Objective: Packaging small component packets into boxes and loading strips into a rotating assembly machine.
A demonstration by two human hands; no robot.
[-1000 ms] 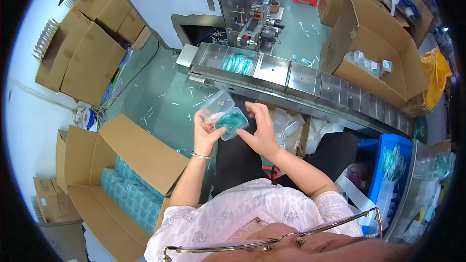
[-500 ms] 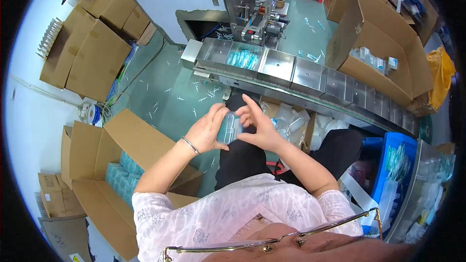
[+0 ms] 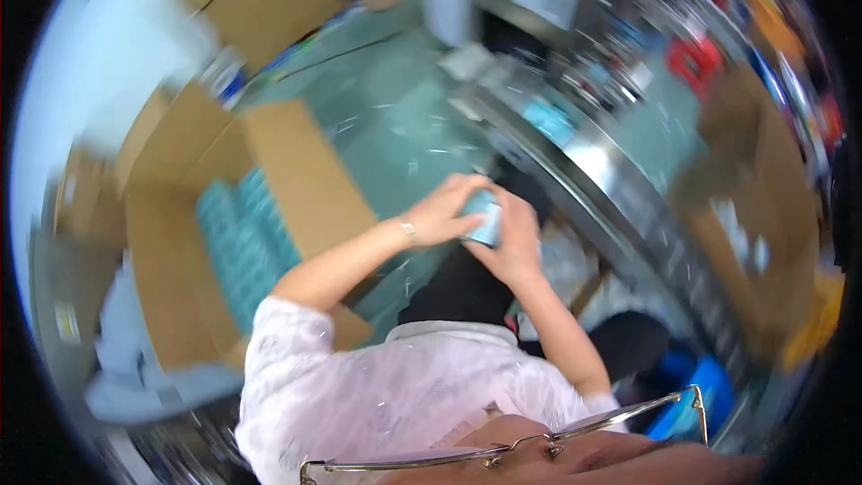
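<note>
Both hands meet in front of my dark trouser leg, around a small clear plastic box (image 3: 485, 217) with pale teal showing in it. My left hand (image 3: 442, 211) closes on the box's left side, thumb across its face. From the right, my right hand (image 3: 515, 238) wraps its other side, with fingers over the top and thumb below. Motion blur hides the box's lid and contents. To the left stands an open cardboard carton (image 3: 310, 175), in which several rows of teal-filled boxes (image 3: 238, 233) are packed.
A metal conveyor (image 3: 620, 202) with tray compartments runs diagonally on the right, carrying a teal bundle (image 3: 549, 121). Beyond it are a large open carton (image 3: 777, 207) and a red stool (image 3: 691, 58). A blue bin (image 3: 696, 400) stands at lower right.
The view has swung left, bringing the teal-filled carton nearer the middle. My right hand has gone from spread fingers beside the box to closing around it. The picture is now blurred.
</note>
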